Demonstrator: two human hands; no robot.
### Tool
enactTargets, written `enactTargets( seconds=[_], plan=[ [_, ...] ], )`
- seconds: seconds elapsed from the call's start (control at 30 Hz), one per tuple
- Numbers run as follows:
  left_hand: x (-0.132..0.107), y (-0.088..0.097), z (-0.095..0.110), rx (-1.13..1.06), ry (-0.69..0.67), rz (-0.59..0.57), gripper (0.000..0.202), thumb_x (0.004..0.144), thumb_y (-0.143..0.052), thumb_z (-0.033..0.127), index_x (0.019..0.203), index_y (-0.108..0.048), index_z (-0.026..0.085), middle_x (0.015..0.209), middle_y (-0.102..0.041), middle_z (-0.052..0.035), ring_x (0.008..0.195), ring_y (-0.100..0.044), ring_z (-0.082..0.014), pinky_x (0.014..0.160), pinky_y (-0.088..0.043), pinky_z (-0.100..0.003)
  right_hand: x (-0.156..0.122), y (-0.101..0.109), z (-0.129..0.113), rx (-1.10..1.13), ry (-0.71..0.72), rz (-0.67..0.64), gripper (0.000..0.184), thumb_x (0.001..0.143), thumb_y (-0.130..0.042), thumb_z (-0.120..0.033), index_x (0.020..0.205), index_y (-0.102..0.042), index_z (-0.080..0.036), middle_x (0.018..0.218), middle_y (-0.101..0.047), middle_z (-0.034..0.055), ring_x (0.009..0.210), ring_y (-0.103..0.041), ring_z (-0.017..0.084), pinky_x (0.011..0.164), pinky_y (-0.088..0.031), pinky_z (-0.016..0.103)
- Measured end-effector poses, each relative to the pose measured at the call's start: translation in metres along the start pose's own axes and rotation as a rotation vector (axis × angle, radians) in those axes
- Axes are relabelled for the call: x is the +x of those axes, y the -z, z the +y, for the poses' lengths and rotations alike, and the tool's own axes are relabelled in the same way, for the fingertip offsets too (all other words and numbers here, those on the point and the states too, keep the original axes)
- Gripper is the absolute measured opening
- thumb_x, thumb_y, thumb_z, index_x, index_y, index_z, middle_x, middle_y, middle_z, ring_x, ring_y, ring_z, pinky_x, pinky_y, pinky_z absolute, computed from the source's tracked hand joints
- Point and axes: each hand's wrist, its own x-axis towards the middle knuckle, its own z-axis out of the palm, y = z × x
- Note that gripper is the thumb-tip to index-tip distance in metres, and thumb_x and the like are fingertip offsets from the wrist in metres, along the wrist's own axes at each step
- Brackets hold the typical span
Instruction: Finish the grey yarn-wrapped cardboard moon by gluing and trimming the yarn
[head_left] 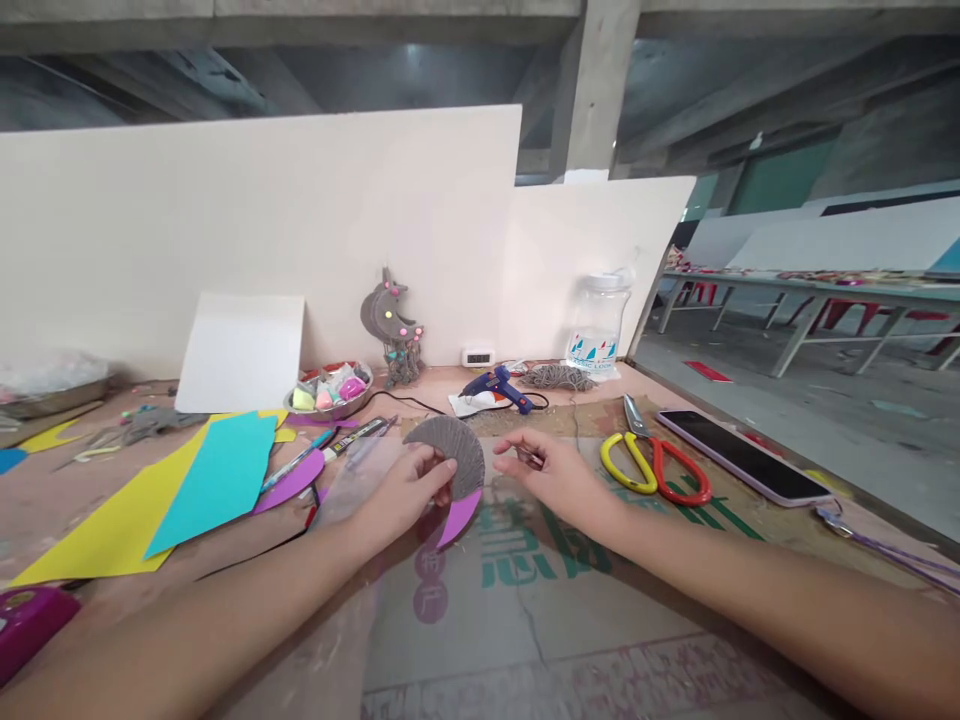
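My left hand (409, 490) is closed on a crescent moon cutout (454, 445), thumb in front and fingers behind. Tightly wound grey yarn covers its upper part; the lower tip is bare purple. Just right of the crescent, my right hand (536, 465) is raised with its fingers curled and thumb bent towards the index finger. Anything thin between those fingers is too small to make out. Beyond the hands lies a bundle of grey yarn (557, 377), with a loose strand trailing towards my right wrist. A blue glue gun (499, 386) rests near it.
Scissors (637, 460) and a phone (742, 455) lie right. Turquoise card (217, 480) and yellow card (105, 525) spread left. Behind stand a bowl of coloured clay (334, 390), a small digital clock (478, 357), a plastic jug (598, 325) and a decorated grey moon (390, 315) against the white board.
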Motion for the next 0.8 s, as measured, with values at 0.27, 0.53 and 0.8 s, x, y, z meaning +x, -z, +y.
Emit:
enactTargets(
  seconds=[0.27, 0.53, 0.8],
  plan=[
    [-0.004, -0.001, -0.001, 0.084, -0.075, -0.02, 0.029, 0.085, -0.044, 0.041, 0.063, -0.046, 0.022, 0.06, -0.052, 0.0016, 0.059, -0.051, -0.0152, 0.058, -0.04, -0.029, -0.002, -0.01, -0.006, 0.268, -0.074, -0.174, 0.024, 0.078, -0.057, -0.039, 0.074, -0.061, -0.016, 0.068, -0.058, -0.001, 0.064, -0.052, 0.012, 0.061, -0.04, 0.025],
    [0.0, 0.001, -0.007, 0.249, -0.104, 0.037, 0.037, 0.078, -0.052, 0.051, 0.058, -0.048, 0.021, 0.061, -0.051, 0.0004, 0.061, -0.05, -0.0163, 0.056, -0.036, -0.028, -0.006, -0.016, -0.005, 0.291, -0.056, -0.183, 0.02, 0.076, -0.057, -0.035, 0.069, -0.057, -0.017, 0.06, -0.051, -0.0035, 0.055, -0.045, 0.009, 0.052, -0.036, 0.022],
    [0.003, 0.0, -0.011, 0.026, -0.122, -0.072, 0.027, 0.087, -0.039, 0.038, 0.07, -0.05, 0.02, 0.066, -0.051, 0.0008, 0.06, -0.048, -0.013, 0.057, -0.04, -0.025, -0.002, -0.012, -0.001, 0.229, -0.03, -0.113, 0.025, 0.081, -0.053, -0.039, 0.076, -0.06, -0.015, 0.067, -0.055, -0.0013, 0.062, -0.047, 0.01, 0.059, -0.039, 0.023]
  ],
)
